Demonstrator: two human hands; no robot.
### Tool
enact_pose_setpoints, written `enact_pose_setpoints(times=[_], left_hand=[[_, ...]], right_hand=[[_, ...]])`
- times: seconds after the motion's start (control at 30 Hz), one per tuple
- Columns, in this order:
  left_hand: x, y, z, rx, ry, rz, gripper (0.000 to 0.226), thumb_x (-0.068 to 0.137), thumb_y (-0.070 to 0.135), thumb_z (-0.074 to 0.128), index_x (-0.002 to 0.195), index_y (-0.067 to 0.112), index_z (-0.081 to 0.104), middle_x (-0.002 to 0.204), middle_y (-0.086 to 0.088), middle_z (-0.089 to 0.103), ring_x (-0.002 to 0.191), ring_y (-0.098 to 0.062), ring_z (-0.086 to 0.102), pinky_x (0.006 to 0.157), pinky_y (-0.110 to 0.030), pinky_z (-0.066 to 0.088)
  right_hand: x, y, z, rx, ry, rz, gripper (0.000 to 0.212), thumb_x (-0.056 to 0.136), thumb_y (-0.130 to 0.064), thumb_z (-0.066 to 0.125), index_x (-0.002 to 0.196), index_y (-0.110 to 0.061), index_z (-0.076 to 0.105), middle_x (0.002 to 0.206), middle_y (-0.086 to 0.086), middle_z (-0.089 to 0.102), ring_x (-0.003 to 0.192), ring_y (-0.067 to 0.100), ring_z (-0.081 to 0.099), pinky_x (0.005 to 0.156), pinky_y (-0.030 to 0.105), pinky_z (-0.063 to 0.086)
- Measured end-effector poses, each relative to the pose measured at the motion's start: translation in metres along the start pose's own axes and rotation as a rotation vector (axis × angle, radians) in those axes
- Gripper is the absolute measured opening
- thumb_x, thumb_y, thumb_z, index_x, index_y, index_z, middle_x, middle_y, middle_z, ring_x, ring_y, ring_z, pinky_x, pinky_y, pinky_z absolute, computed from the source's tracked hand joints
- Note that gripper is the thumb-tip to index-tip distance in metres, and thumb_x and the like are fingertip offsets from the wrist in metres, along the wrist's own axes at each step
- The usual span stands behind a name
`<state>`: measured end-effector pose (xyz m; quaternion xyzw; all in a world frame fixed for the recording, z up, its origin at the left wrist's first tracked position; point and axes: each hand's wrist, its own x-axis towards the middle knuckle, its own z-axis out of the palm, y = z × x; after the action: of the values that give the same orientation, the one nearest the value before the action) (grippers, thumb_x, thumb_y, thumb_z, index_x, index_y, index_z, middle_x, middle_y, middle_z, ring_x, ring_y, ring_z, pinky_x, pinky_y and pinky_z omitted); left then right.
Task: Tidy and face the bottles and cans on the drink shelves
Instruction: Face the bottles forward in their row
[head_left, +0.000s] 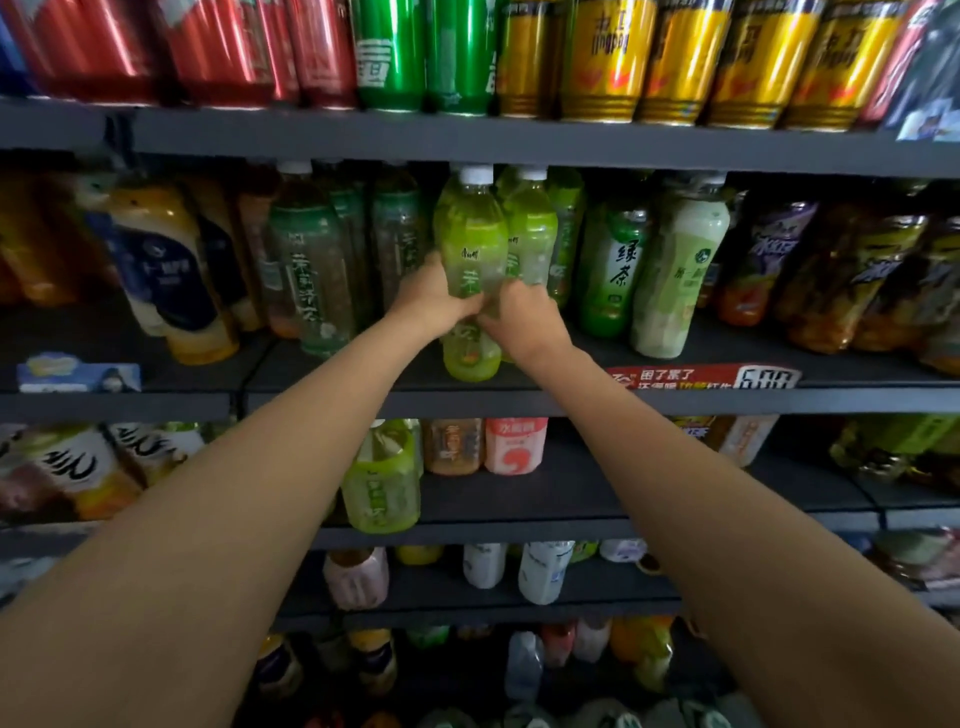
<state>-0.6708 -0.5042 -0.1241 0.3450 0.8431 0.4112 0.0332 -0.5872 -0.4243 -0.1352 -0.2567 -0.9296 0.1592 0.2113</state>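
Note:
A light green tea bottle (471, 244) with a white cap stands upright at the front of the middle shelf (519, 400). My left hand (434, 299) grips its left side at the label, and my right hand (522, 317) grips its right side, fingers meeting in front of the bottle. A second light green bottle (532, 234) stands right behind it. Darker green tea bottles (311, 270) stand to the left, and a green tea bottle (615, 265) and a pale milky green bottle (675, 275) stand to the right.
Red, green and yellow cans (602, 57) line the top shelf. Orange juice bottles (166, 270) lean at the left, dark drink bottles (841, 275) fill the right. A red price tag (701, 376) sits on the shelf edge. Lower shelves hold several more bottles (382, 478).

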Motion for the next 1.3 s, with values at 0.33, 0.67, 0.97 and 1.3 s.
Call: enact_pose_setpoints(times=[0.33,0.67,0.97,1.3], left_hand=[[-0.044,-0.040,-0.019,-0.046,0.277,0.002,0.034,0.093,0.016,0.051,0.125,0.007,0.043,0.123,-0.008,0.053,0.111,-0.022,0.054,0.091,-0.028,0.040],[-0.108,-0.136,-0.035,-0.036,0.605,-0.140,0.017,0.093,0.010,0.045,0.108,0.005,0.050,0.101,-0.012,0.060,0.093,-0.025,0.059,0.080,-0.034,0.046],[-0.170,-0.202,0.003,0.099,0.344,-0.359,0.024,0.087,0.011,0.058,0.109,0.005,0.052,0.108,-0.010,0.058,0.102,-0.023,0.056,0.079,-0.027,0.039],[-0.177,-0.232,-0.041,0.007,-0.021,-0.570,0.059,0.087,0.014,0.061,0.137,0.013,0.030,0.126,-0.011,0.051,0.114,-0.027,0.052,0.091,-0.038,0.045]], right_hand=[[-0.025,-0.014,0.007,-0.217,0.180,0.024,0.040,0.096,-0.041,0.046,0.099,-0.003,0.059,0.100,0.015,0.064,0.093,0.034,0.062,0.065,0.034,0.040],[-0.099,-0.004,0.100,0.010,0.056,-0.081,0.034,0.096,-0.027,0.042,0.083,-0.003,0.062,0.087,0.022,0.065,0.083,0.040,0.059,0.061,0.037,0.035],[-0.140,-0.011,0.174,0.067,-0.281,-0.132,0.047,0.096,-0.024,0.045,0.052,-0.016,0.030,0.050,0.001,0.034,0.049,0.022,0.038,0.049,0.029,0.031],[-0.120,-0.081,0.201,0.416,-0.438,-0.109,0.059,0.087,-0.025,0.065,0.138,-0.011,0.038,0.135,0.010,0.050,0.119,0.027,0.051,0.091,0.033,0.043]])
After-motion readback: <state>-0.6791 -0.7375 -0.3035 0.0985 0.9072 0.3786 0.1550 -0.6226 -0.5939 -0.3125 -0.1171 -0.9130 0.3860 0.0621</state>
